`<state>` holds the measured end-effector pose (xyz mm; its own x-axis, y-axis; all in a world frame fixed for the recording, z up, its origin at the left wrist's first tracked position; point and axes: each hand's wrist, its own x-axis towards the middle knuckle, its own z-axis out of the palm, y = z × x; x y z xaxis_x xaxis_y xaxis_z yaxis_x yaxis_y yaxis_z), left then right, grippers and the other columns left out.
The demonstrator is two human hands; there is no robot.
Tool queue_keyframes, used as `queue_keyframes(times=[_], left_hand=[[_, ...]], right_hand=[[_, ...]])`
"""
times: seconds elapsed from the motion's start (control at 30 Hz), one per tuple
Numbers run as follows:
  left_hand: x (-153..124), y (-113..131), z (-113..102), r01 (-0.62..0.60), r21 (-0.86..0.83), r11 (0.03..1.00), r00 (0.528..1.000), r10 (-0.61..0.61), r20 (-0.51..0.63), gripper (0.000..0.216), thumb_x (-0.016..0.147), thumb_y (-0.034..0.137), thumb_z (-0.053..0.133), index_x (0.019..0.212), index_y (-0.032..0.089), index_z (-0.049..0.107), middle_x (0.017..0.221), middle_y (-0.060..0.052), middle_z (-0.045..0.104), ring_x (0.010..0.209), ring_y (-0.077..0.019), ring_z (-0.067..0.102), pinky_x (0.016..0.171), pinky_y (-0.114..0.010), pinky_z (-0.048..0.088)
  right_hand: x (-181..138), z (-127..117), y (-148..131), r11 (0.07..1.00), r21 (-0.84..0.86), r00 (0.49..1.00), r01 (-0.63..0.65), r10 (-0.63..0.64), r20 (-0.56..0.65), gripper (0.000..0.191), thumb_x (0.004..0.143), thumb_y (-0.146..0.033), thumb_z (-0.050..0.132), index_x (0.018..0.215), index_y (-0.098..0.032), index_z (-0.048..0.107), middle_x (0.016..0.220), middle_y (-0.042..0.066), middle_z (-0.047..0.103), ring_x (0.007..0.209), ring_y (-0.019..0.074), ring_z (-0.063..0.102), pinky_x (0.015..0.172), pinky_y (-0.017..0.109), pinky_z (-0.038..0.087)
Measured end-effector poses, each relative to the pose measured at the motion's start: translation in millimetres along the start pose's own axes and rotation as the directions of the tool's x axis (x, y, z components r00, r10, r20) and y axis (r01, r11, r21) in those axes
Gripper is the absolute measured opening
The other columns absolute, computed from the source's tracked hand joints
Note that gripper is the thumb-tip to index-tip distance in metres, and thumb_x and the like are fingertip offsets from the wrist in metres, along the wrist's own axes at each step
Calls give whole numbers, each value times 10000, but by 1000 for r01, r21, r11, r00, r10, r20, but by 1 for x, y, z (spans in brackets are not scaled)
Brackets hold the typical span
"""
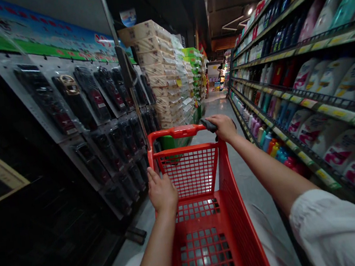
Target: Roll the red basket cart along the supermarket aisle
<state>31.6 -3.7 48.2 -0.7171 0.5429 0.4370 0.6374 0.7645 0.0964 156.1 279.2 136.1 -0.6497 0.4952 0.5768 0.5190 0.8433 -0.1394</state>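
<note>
A red plastic shopping cart stands right in front of me in a shop aisle, its mesh basket holding nothing. My left hand rests on the cart's left rim, fingers wrapped over the edge. My right hand reaches forward and grips the black end of the cart's red handle bar. A white sleeve covers my right upper arm.
A display wall of hanging black packaged goods runs along the left. Stacked beige cartons stand ahead on the left. Shelves of bottles line the right side. The grey aisle floor runs on between them.
</note>
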Motion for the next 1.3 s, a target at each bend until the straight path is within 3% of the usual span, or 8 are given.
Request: queue_keyframes(times=[0.13,0.27,0.47,0.77,0.83,1.1,1.2,1.3], left_hand=[[0,0,-1,-5,3,1000,1000,5,3,271,860,233,572,1071,129,706,1558,-252,324,1382,-369,425,961,-423,519],[0,0,-3,-10,2,1000,1000,10,8,280,863,232,569,1084,125,705,1556,-259,322,1374,-377,431,959,-434,518],[-1,2,-9,-1,-31,1000,999,2,32,276,844,262,608,1061,129,716,1557,-254,322,1374,-383,430,985,-424,503],[-1,0,-10,-23,-51,998,999,24,20,311,852,290,591,1081,125,722,1562,-269,298,1372,-396,425,977,-430,500],[-1,-1,-10,-11,-41,999,1000,12,25,313,847,290,596,1076,118,722,1560,-275,297,1373,-397,422,979,-433,498],[-3,-2,-12,8,-74,997,999,-6,35,302,853,300,584,1049,124,732,1567,-273,281,1357,-389,442,980,-431,495],[-2,-2,-13,12,-91,996,999,-9,33,316,846,313,598,1064,130,735,1565,-263,293,1357,-388,442,990,-424,488],[-1,-1,-13,20,-104,994,999,-16,34,318,848,321,596,1054,129,744,1564,-255,302,1361,-389,437,989,-413,488]], right_hand=[[-19,16,27,999,44,965,-12,0,261,683,721,19,523,1369,-193,570,1551,89,412,1457,308,313,1151,507,310],[-57,22,30,983,179,962,29,-77,263,685,711,26,464,1363,-156,572,1552,110,400,1487,294,254,1164,515,309],[-114,12,16,968,225,956,109,-164,243,746,636,46,457,1333,-179,599,1539,66,432,1498,264,231,1188,506,289],[-51,25,14,954,223,970,-203,164,182,798,662,70,429,1411,-189,525,1567,69,376,1471,280,302,1179,496,320],[-57,28,7,956,211,972,-202,170,160,789,661,70,451,1404,-182,533,1571,79,369,1471,289,298,1182,490,317],[-129,19,-30,986,101,980,-130,112,163,725,651,39,528,1334,-191,606,1567,74,385,1483,306,267,1176,453,337],[-118,20,-29,984,55,974,-172,162,155,714,696,29,499,1368,-196,576,1554,80,404,1462,305,318,1161,456,355],[-87,25,-18,974,29,966,-225,219,139,716,738,20,472,1419,-198,521,1560,87,390,1449,307,344,1137,440,386]])
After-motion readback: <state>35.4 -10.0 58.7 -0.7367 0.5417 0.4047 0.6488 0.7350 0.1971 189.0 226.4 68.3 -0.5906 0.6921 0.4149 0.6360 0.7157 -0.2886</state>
